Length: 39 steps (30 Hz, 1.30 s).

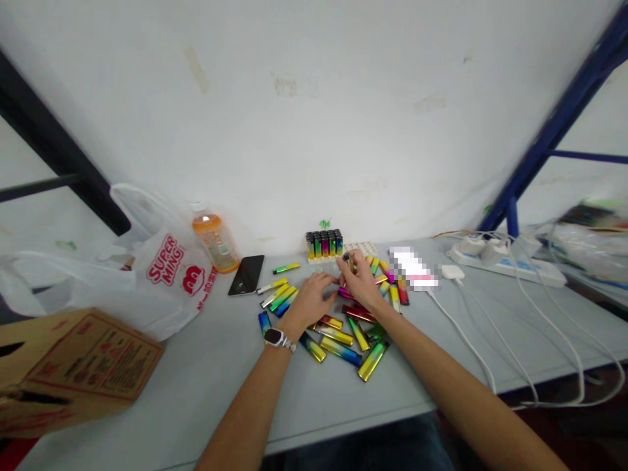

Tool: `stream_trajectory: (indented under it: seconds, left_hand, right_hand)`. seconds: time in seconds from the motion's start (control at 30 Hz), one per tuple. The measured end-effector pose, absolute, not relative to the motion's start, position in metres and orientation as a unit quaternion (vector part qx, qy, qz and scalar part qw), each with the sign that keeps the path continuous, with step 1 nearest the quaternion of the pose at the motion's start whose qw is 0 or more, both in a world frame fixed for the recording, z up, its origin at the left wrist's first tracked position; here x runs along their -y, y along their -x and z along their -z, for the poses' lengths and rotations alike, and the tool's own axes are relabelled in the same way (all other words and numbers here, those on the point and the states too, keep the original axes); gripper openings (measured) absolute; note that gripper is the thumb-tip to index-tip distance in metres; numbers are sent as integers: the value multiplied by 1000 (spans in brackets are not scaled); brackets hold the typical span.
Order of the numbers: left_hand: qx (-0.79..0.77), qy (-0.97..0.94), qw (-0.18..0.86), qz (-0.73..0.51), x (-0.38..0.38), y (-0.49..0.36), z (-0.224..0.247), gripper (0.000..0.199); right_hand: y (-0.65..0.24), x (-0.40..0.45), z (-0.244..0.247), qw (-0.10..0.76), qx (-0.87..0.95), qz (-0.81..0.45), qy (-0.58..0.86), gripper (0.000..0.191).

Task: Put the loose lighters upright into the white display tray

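Note:
Colourful metallic lighters lie scattered around both hands, among them a yellow-green lighter (373,361) and a blue-yellow lighter (341,351). My right hand (360,281) pinches a lighter (347,258), its dark top showing between the fingertips; the rest is hidden. My left hand (314,297), wearing a watch (279,338) at the wrist, hovers over the pile with curved fingers and the thumb apart from them. Just beyond the hands, several lighters (324,244) stand upright in rows in a pale holder (321,261). A white perforated tray (366,248) is partly behind my right hand.
On the left are a cardboard box (93,366), a white plastic bag (167,281), an orange drink bottle (214,239) and a black phone (246,275). A charging phone (413,268), a white charger (452,272) and a power strip (510,265) with loose cables lie right. A wall closes the back.

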<state>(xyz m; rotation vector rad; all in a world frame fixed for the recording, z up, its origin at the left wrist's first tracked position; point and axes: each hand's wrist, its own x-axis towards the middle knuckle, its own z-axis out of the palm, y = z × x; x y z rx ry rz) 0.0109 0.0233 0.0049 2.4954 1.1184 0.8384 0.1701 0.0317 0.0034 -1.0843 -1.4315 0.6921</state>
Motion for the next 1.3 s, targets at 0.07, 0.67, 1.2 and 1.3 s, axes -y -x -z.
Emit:
stream_trajectory:
  seconds: [0.07, 0.67, 1.2, 1.3]
  left_hand:
    - [-382, -872, 131, -276, -23, -12, -4, 29]
    - [-371, -895, 90, -231, -29, -17, 0, 31]
    - [-396, -900, 69, -170, -29, -17, -7, 21]
    - [-398, -896, 79, -180, -28, -16, -8, 20]
  right_hand:
    - [-176, -35, -7, 564, 634, -261, 461, 37]
    - [-225, -103, -11, 476, 733, -124, 469, 19]
    - [-214, -105, -13, 270, 783, 146, 541, 42]
    - [-212, -99, -12, 244, 777, 159, 558, 49]
